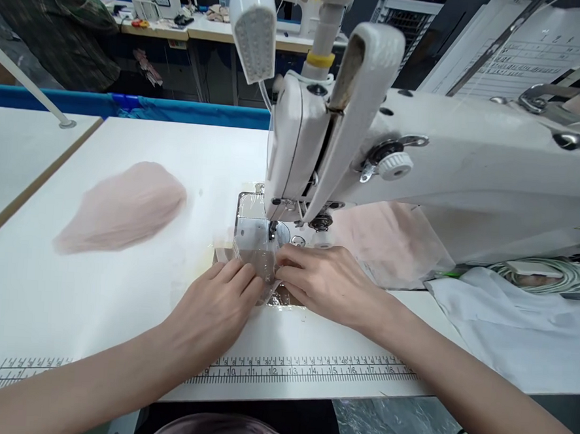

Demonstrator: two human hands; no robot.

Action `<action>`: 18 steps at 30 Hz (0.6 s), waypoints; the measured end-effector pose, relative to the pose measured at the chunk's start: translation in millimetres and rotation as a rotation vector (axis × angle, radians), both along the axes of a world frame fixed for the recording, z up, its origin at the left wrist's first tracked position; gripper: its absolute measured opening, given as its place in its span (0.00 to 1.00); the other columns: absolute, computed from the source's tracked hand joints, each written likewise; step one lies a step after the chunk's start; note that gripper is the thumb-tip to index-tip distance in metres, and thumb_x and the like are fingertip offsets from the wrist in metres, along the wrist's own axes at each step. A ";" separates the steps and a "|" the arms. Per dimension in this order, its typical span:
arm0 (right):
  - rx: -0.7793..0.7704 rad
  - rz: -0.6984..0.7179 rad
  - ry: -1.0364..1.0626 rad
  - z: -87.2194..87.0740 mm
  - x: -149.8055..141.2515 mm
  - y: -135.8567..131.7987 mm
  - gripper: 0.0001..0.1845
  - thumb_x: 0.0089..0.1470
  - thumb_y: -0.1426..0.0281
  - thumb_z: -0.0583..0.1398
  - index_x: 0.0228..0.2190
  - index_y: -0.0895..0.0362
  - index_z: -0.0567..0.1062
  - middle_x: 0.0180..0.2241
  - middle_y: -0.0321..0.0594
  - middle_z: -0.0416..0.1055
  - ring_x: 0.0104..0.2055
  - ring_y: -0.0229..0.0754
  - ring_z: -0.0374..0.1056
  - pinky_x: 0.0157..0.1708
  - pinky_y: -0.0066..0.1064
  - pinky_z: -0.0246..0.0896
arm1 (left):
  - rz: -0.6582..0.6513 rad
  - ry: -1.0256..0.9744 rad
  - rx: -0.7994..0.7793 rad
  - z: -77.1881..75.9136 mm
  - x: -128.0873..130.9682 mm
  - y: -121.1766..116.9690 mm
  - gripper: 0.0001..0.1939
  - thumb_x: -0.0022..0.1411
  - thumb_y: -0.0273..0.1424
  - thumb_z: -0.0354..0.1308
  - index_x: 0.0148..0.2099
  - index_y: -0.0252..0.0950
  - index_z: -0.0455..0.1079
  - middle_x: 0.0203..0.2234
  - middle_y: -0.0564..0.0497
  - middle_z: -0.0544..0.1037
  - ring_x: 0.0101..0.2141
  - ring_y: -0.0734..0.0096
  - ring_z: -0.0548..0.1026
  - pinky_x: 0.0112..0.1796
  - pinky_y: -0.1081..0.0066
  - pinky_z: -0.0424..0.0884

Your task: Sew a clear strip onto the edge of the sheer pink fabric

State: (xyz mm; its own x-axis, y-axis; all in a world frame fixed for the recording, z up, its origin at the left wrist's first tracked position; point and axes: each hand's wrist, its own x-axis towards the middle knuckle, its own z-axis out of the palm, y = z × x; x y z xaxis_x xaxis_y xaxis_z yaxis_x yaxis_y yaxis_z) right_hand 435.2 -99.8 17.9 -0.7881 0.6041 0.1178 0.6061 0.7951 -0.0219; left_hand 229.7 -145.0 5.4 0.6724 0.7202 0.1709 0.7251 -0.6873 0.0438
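Note:
Both hands meet in front of the needle area of a white sewing machine [300, 132]. A thin, sheer piece of fabric [262, 262] lies between them, partly under the presser foot [273, 229]. My left hand [231, 295] is closed on the near left part of this fabric, its fingers curled down. On the right side, my right hand [323, 281] pinches the fabric's edge with bent fingers. The fingertips hide much of the piece. Left of the machine, a pale pink fabric piece [123, 210] lies flat on the white table [33, 306].
More pink fabric [387, 239] lies under the machine arm. White cloth [519, 329] and a coil of pale cord [546, 275] are at right. A printed ruler [305, 370] runs along the front edge. A lamp [252, 31] hangs over the machine. A person's plaid sleeve [61, 19] shows far left.

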 end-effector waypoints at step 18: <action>0.178 -0.057 0.503 -29.2 10.2 4.3 0.12 0.63 0.72 0.54 0.34 0.58 0.77 0.26 0.32 0.77 0.22 0.30 0.67 0.24 0.24 0.58 | 0.012 -0.188 -0.412 13.8 -5.5 54.4 0.18 0.63 0.39 0.51 0.53 0.39 0.67 0.37 0.51 0.74 0.30 0.70 0.74 0.29 0.72 0.68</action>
